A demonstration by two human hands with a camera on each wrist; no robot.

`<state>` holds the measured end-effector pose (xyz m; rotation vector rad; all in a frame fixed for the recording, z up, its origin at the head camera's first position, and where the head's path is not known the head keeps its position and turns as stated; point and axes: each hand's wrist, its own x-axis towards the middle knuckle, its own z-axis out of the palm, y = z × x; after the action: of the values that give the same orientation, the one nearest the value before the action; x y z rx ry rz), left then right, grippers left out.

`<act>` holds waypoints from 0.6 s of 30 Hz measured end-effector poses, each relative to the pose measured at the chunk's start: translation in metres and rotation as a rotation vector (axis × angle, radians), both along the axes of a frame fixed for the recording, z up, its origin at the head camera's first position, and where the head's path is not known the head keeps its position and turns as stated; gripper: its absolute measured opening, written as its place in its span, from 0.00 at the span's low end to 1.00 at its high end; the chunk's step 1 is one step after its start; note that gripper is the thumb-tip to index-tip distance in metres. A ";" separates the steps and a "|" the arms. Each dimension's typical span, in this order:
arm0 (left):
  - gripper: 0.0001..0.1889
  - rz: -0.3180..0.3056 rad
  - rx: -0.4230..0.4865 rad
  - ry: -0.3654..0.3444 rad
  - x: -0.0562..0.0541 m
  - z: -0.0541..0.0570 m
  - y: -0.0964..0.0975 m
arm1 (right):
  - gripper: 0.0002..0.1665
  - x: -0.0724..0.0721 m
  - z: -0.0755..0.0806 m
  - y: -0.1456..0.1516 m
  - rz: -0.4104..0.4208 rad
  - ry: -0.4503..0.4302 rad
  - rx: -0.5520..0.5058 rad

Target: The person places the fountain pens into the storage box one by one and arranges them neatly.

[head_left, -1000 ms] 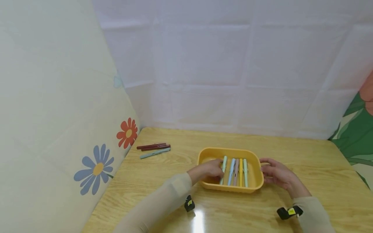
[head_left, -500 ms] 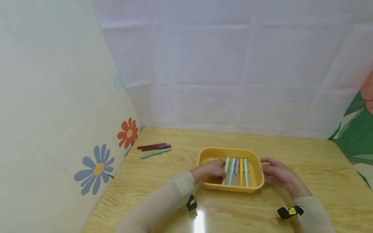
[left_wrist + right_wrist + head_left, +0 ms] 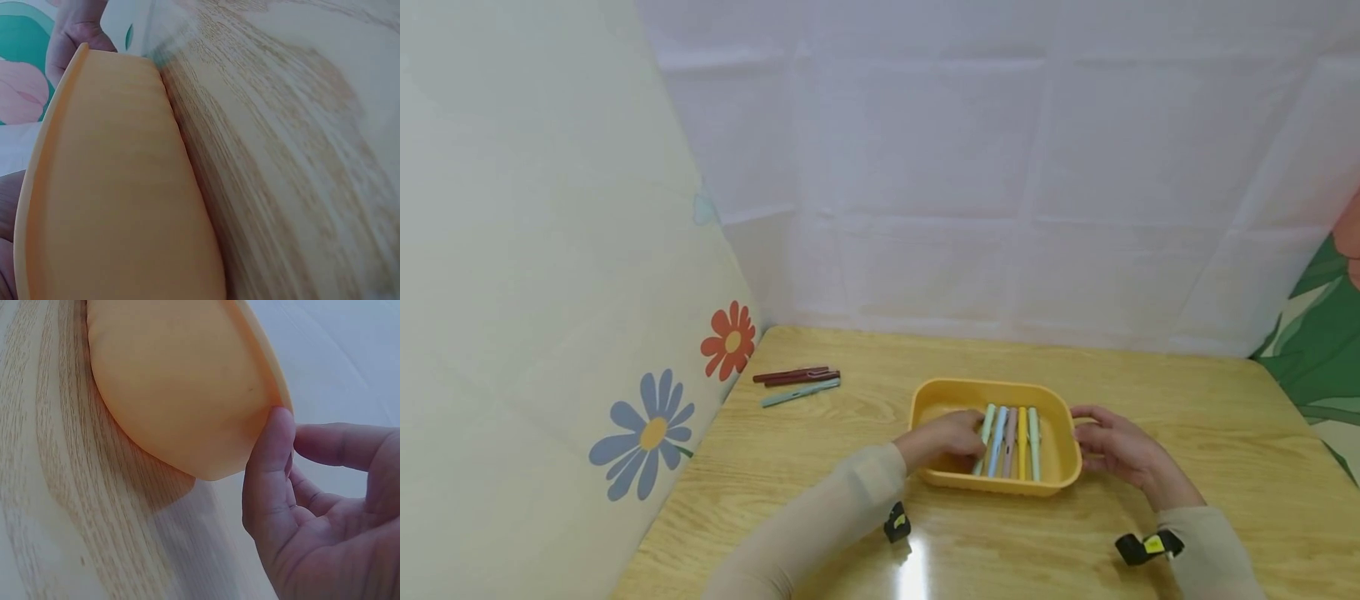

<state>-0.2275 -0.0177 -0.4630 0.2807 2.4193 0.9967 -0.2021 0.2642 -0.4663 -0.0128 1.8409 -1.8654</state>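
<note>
From the head view, my left grip (image 3: 951,435) is inside the left part of the yellow tray (image 3: 1000,487), its fingers at the left side of the leftmost pale green pen (image 3: 989,420), partly covering it; I cannot tell if they pinch it. Right of that pen lie a blue pen (image 3: 997,443), a mauve pen (image 3: 1011,442), a yellow pen (image 3: 1022,443) and another green pen (image 3: 1035,443). My right grip (image 3: 1120,450) is loosely spread at the tray's right end.

From the left wrist, the tray's near wall hides the pens.

From the right wrist, my thumb touches the tray's rim, forefinger just beside it.
</note>
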 end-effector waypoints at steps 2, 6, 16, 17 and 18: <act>0.36 -0.002 0.006 -0.003 0.001 -0.001 0.001 | 0.29 0.000 0.000 0.000 0.000 -0.003 0.001; 0.37 -0.008 -0.010 0.011 0.002 0.000 0.002 | 0.30 0.000 -0.001 0.000 0.010 0.000 -0.010; 0.38 -0.044 -0.164 0.084 0.006 0.004 0.004 | 0.28 0.001 -0.001 0.000 0.013 0.002 -0.011; 0.37 -0.050 -0.174 0.098 0.006 0.004 0.005 | 0.28 0.001 -0.001 0.000 0.010 0.003 -0.010; 0.37 -0.051 -0.180 0.102 0.006 0.004 0.005 | 0.28 0.001 -0.001 0.000 0.008 0.003 -0.008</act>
<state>-0.2212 -0.0132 -0.4587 0.3341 2.5600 0.7527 -0.2015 0.2642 -0.4672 -0.0263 1.8325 -1.8687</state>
